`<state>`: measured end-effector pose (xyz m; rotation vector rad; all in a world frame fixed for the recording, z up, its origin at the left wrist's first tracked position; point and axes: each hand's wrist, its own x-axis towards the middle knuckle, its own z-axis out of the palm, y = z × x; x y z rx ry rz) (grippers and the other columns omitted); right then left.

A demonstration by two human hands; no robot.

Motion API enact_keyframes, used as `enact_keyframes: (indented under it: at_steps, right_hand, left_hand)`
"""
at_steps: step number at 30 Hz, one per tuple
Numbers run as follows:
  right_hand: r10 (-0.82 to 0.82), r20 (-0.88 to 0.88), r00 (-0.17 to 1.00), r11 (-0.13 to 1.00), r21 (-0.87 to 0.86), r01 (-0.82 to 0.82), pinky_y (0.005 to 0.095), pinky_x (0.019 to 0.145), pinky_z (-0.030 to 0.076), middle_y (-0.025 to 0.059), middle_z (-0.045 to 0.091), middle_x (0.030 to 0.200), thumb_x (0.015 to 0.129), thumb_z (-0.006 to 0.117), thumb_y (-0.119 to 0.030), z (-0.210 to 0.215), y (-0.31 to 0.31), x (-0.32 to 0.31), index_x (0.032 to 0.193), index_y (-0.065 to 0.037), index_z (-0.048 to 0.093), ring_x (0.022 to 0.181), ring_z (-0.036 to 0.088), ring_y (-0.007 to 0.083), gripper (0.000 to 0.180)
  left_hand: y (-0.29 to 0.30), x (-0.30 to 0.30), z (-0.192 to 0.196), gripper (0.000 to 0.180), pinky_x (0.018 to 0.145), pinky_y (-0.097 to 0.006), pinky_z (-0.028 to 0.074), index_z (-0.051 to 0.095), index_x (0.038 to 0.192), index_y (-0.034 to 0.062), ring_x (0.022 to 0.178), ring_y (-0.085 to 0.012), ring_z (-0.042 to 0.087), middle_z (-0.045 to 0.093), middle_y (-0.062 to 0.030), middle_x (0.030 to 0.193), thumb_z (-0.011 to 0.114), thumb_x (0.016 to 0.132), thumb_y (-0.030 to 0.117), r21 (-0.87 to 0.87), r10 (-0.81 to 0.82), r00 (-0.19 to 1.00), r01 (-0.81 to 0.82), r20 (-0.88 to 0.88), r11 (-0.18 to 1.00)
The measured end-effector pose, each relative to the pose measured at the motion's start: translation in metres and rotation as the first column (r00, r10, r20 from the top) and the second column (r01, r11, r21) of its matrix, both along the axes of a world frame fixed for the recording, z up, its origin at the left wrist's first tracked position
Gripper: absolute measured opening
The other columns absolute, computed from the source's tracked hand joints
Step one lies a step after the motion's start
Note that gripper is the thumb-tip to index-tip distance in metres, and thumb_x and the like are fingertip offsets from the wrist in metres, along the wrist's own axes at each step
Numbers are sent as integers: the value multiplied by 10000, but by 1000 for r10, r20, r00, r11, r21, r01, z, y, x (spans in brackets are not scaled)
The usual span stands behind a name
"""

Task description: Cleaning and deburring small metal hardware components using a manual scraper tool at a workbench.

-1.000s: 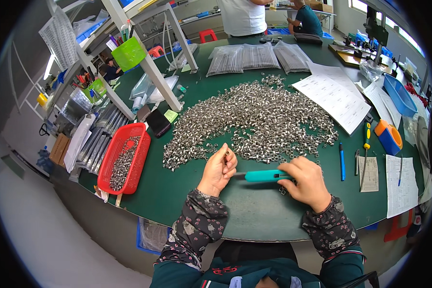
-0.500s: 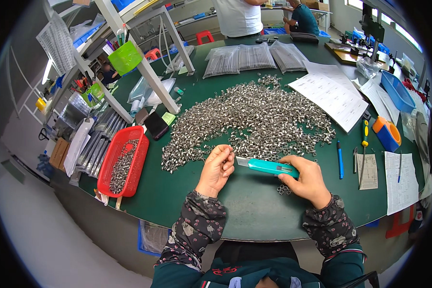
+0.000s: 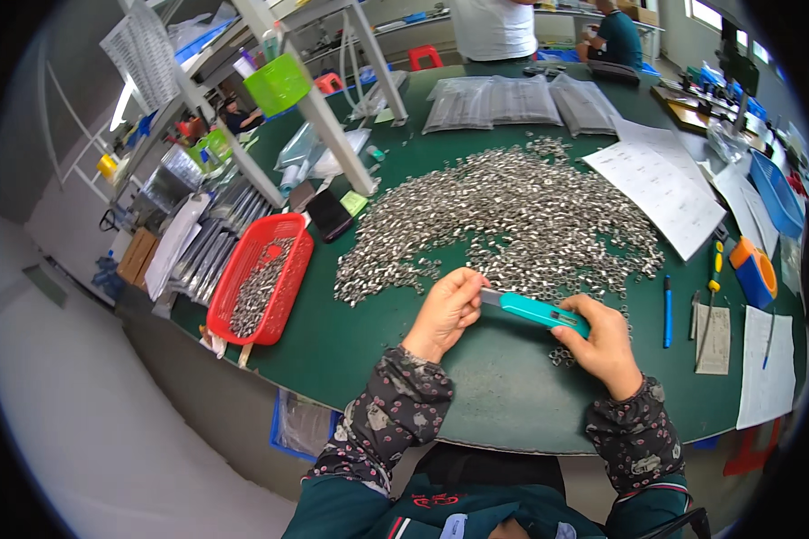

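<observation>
A slim teal plastic utility knife [image 3: 537, 311] was held above the green table [image 3: 476, 395], near its front edge at 6 o'clock. Its handle end was gripped by the right hand [image 3: 602, 346]; its blade end was pinched by the closed fingers of the left hand [image 3: 445, 310]. Bare green surface lay open at 7 o'clock. At 12 o'clock the way was filled by a broad heap of small silver metal parts [image 3: 512, 220]. A red plastic mesh basket [image 3: 261, 278] sat at 9 o'clock, a blue pen [image 3: 668, 310] at 3 o'clock, and white printed sheets [image 3: 661, 184] at 1 o'clock.
</observation>
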<state>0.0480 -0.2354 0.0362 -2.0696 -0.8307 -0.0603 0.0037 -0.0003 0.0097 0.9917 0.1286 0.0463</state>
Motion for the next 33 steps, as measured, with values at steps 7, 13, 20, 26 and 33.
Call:
enact_keyframes:
  at_steps: [7,13,20,26,33]
  right_hand:
    - [-56,329,943,998,38,47,358,603,445,130,591,796,695,678,-94,4,7,-4,895,-20,569,693,570,324,239]
    - [-88,-64,994,931,349,105,256,627,430,69,556,758,734,659,-86,-1,6,-3,974,-1,515,681,524,137,293]
    - [61,-245,968,958,288,12,265,635,437,59,553,778,621,800,-217,-7,16,-18,1014,-29,480,688,522,137,541]
    - [10,-100,995,961,276,18,277,630,448,68,575,789,616,804,-183,-8,16,-15,1012,-29,487,683,558,158,530]
    - [-200,-32,979,918,342,198,284,612,458,97,586,785,706,658,-15,1,11,-8,1013,-23,506,678,586,181,342]
  left_hand:
    - [1,0,3,206,356,-154,230,489,782,98,426,-3,286,416,42,580,500,926,244,-78,-28,999,26,-28,997]
    - [-2,-2,3,137,386,-147,250,533,894,78,483,-16,305,453,8,700,479,933,198,-74,-27,999,29,23,997]
    - [-52,-19,4,89,373,-140,231,497,945,92,460,-2,308,497,2,721,534,904,161,5,-350,932,352,-97,936]
    - [-50,-21,1,90,369,-144,213,480,895,89,451,-6,297,479,7,694,518,914,167,-199,-510,858,509,50,837]
    - [-28,-7,2,76,407,-152,249,522,963,62,514,-35,314,462,-27,748,480,906,91,-216,-256,965,262,54,941]
